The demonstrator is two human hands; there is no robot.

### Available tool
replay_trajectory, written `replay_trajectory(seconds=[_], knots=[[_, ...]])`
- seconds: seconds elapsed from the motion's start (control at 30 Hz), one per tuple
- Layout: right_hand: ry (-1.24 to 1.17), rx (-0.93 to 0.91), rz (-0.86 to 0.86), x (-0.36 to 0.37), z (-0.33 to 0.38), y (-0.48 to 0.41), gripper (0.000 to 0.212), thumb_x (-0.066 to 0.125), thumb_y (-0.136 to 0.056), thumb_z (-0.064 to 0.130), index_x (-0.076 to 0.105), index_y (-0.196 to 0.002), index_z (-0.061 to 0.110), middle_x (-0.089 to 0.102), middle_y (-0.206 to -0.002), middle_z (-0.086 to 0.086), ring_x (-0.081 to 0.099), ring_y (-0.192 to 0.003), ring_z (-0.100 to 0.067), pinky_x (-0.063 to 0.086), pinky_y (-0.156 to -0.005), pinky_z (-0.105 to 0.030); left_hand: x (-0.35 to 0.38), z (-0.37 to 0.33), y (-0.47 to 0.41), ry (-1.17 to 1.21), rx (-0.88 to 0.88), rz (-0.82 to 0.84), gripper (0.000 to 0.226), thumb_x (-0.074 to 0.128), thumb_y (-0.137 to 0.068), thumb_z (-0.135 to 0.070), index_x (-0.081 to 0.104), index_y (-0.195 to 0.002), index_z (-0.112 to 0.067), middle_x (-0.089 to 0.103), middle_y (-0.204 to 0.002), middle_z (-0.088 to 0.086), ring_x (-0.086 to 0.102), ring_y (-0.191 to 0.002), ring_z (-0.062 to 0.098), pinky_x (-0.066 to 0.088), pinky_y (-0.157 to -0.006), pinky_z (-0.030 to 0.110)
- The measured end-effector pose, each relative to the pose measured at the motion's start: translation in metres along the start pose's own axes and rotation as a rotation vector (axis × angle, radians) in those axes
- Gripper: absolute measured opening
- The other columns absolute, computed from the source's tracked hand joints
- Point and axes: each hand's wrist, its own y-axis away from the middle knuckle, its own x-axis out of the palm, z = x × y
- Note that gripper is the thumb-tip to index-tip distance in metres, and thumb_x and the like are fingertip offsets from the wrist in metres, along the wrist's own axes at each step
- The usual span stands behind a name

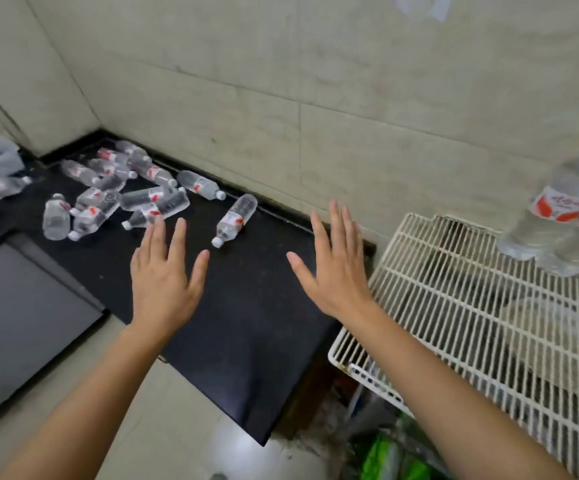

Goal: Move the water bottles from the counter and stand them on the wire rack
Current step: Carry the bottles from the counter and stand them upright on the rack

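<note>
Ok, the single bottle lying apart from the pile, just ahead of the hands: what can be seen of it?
The lone bottle is small, of clear plastic, with a white cap and a white-and-red label round its middle. It lies on its side on the black counter, cap toward the person, base toward the wall, apart from the pile of bottles to its left. Only the counter touches it; the left hand and right hand hover open, short of it.

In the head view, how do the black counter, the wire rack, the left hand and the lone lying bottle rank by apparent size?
1. black counter and wire rack: alike, rack cut off, unranked.
2. left hand, though nearer the camera.
3. lone lying bottle.
</note>
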Motion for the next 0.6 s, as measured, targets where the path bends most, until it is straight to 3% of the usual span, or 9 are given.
replay_trajectory(seconds=[0.23,0.33,0.6], knots=[[-0.005,-0.008,0.056,0.088,0.142,-0.078,0.078,0.038,-0.102,0.057,0.013,-0.161,0.012,0.001,-0.169,-0.017,-0.007,-0.157,-0.030,0.001,-0.127,-0.047,-0.014,0.163,-0.041,0.020,-0.019,0.071,0.072,0.032,-0.098,-0.055,0.033,-0.156,-0.011,0.028,-0.163,0.022,0.028,-0.150,0.040,0.032,-0.116,0.059],[-0.089,-0.006,0.097,0.125,0.197,-0.107,0.077,0.041,-0.102,0.055,0.017,-0.160,0.011,0.005,-0.169,-0.017,-0.002,-0.157,-0.031,0.009,-0.127,-0.049,-0.022,0.224,-0.061,0.012,-0.023,0.100,0.073,0.032,-0.098,-0.055,0.034,-0.155,-0.010,0.030,-0.161,0.021,0.030,-0.149,0.040,0.034,-0.116,0.057],[-0.081,-0.012,0.214,0.208,0.251,-0.156,0.071,0.043,-0.103,0.050,0.021,-0.160,0.014,0.009,-0.169,-0.015,0.004,-0.157,-0.031,0.016,-0.125,-0.048,0.006,0.313,-0.116,0.008,-0.029,0.169,0.072,0.041,-0.096,-0.050,0.036,-0.155,-0.009,0.031,-0.162,0.021,0.029,-0.149,0.038,0.034,-0.117,0.054]])
